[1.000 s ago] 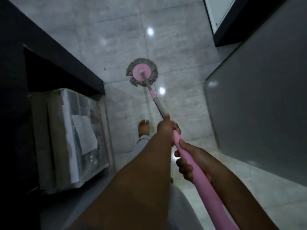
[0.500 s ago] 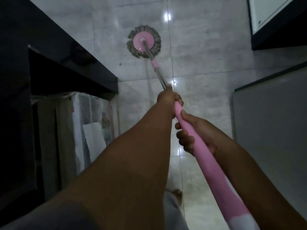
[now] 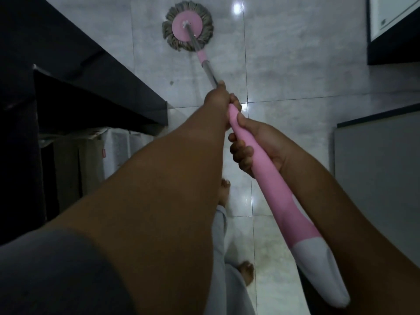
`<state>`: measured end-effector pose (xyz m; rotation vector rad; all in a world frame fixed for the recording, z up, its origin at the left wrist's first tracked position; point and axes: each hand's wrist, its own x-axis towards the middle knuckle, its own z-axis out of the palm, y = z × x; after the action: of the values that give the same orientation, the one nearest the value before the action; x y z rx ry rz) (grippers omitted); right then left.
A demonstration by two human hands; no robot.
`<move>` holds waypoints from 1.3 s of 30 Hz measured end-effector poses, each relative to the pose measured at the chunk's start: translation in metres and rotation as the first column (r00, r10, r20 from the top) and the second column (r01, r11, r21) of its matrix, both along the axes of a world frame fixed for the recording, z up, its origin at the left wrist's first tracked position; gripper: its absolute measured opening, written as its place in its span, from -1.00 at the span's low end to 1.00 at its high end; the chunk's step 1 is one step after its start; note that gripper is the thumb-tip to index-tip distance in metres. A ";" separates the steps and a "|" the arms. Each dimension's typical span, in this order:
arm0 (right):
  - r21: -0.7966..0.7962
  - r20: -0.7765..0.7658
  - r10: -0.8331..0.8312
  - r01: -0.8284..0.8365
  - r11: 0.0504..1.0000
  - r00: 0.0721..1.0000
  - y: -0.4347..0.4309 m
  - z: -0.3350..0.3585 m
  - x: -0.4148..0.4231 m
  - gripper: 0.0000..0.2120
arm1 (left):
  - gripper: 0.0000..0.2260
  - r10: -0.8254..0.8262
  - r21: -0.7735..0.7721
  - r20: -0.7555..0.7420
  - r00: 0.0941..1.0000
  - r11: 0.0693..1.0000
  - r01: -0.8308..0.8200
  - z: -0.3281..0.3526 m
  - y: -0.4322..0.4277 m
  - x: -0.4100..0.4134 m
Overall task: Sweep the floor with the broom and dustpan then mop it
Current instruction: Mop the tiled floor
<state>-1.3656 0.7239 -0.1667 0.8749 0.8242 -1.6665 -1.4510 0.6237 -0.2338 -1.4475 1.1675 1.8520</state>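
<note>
head view: round mop head with pink disc and grey-brown strands (image 3: 188, 27) flat on glossy grey tiled floor (image 3: 295, 64), top of frame, near black counter (image 3: 91, 76) at left but apart from it. thin metal shaft (image 3: 210, 72) running back into long pink handle (image 3: 268, 176). left hand (image 3: 217, 96) wrapped tight where metal meets pink. right hand (image 3: 256, 142) just behind it, fingers curled round the pink grip, thumb on top. bare foot (image 3: 223, 192) on tiles beneath the arms. plastic-wrapped cardboard box (image 3: 118, 151) under the counter. flat grey panel (image 3: 375, 178) at right.
</note>
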 end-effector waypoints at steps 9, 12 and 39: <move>0.039 0.025 0.027 -0.028 0.999 0.999 0.038 0.041 0.159 -0.60 | -0.55 0.000 0.044 0.052 0.999 0.999 -0.002 0.015 0.036 0.164; 0.063 0.043 0.059 -0.062 0.996 0.997 0.050 0.056 0.215 -0.60 | -0.56 0.033 0.071 0.060 0.998 0.997 -0.038 0.022 0.048 0.222; 0.008 -0.033 0.159 -0.159 0.987 0.987 -0.068 -0.017 -0.035 -0.57 | -0.62 0.172 -0.033 -0.040 0.984 0.984 -0.174 -0.018 -0.081 -0.020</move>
<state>-1.4009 0.6556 -0.1835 0.7665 0.8980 -1.5430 -1.4709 0.5430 -0.2520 -1.5857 1.1294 1.9905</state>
